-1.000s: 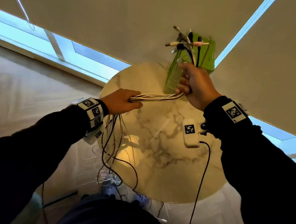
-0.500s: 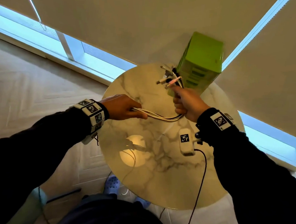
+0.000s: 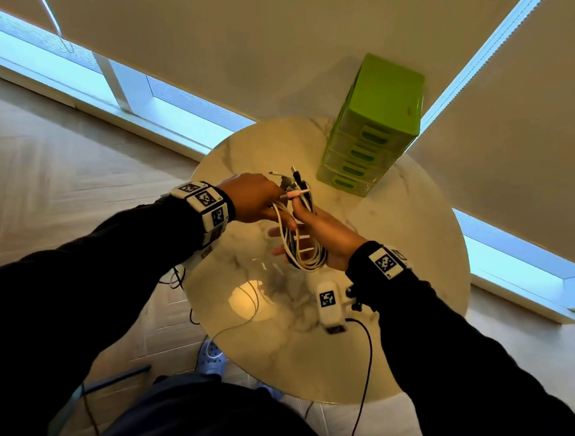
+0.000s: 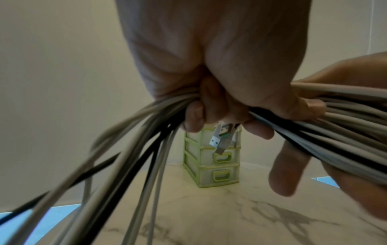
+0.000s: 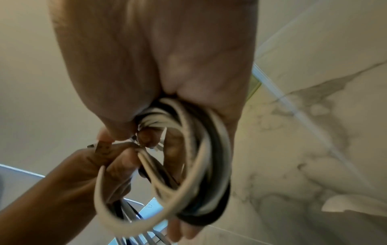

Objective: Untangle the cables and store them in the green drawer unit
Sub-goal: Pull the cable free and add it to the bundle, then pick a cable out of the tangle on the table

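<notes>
A bundle of white and black cables point(image 3: 299, 249) is looped in a coil round my right hand point(image 3: 312, 235), above the round marble table point(image 3: 417, 295). The right thumb points up beside the plug ends point(image 3: 297, 186), which stick up toward the green drawer unit point(image 3: 370, 135). My left hand point(image 3: 263, 202) grips the same cables in a fist right next to the right hand. In the left wrist view the cables point(image 4: 146, 149) fan out below the curled fingers point(image 4: 194, 116), with USB plugs point(image 4: 220, 140) before the drawer unit point(image 4: 211, 170). The right wrist view shows the coil point(image 5: 201, 165) round the palm.
The drawer unit stands at the table's far edge with its drawers closed. A white tagged device point(image 3: 327, 305) with a black lead point(image 3: 368, 359) hangs under my right wrist. Loose cable tails point(image 3: 176, 278) hang off the table's left edge. Window blinds point(image 3: 257, 38) are behind.
Both hands have come down and together. The cables, earlier stretched between the hands, now coil round the right hand. The plug ends have dropped from in front of the drawer unit.
</notes>
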Demonstrator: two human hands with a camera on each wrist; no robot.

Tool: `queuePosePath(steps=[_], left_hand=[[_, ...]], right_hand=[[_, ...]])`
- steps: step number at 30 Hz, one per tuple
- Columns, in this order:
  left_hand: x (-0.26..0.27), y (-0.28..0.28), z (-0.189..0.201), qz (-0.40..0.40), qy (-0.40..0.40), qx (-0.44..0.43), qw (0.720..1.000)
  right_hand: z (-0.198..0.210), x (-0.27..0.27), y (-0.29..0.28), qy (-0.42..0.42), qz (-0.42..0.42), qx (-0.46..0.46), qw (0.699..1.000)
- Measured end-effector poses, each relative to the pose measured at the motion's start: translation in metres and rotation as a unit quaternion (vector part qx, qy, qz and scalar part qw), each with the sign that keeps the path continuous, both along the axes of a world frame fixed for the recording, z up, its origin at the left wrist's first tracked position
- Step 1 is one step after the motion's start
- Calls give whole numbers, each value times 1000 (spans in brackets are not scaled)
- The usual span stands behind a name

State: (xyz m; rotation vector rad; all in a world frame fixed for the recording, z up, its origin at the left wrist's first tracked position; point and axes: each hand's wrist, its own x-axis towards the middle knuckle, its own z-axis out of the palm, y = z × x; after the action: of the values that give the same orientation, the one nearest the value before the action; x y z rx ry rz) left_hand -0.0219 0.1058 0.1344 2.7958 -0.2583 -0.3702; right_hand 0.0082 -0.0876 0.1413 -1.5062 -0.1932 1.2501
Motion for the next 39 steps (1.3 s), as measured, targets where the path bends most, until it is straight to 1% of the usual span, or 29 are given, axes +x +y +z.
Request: queuePosePath(steps=[3,7,11,13,16,19,21,23,26,29,33,35,38,39], left_hand=[[2,0,2,-22,3,-59,998],[5,-2,9,-10,20,-97,995],[2,0,10,-15,45,-152,987],[2,2,5,2,43,-152,988],[-2,3,-2,44,37,-159,986],[-7,0,-6,110,23,-223,968],[-7,-6,-9,183,12,-264,947],[-7,-14,-8,251,15,-302,919],[-7,-22,-7,321,10,-339,884],[-9,-24,-1,375,-1,-379,846],[-2,-31,9,407,1,-440,800],[2,-36,14,418,0,-486,768],[5,-43,22,418,4,-566,711],[4,-44,23,414,5,-580,702]], right_hand=[[0,-4,-1,-26,16,-2,1000],[3,-4,-7,-121,31,10,992],[8,9,-10,-186,69,-53,979],[8,12,-14,-216,86,-84,969],[11,14,-17,-214,88,-101,968],[11,16,-16,-229,57,-93,967],[8,16,-12,-230,11,-74,970],[4,15,-6,-232,-36,-60,970],[0,14,0,-252,-89,-35,963],[-2,15,0,-249,-131,-18,960],[-1,8,4,-250,-124,2,960],[0,3,8,-268,-111,-1,957],[-3,1,10,-296,-89,-27,951],[-6,0,10,-299,-79,-37,950]])
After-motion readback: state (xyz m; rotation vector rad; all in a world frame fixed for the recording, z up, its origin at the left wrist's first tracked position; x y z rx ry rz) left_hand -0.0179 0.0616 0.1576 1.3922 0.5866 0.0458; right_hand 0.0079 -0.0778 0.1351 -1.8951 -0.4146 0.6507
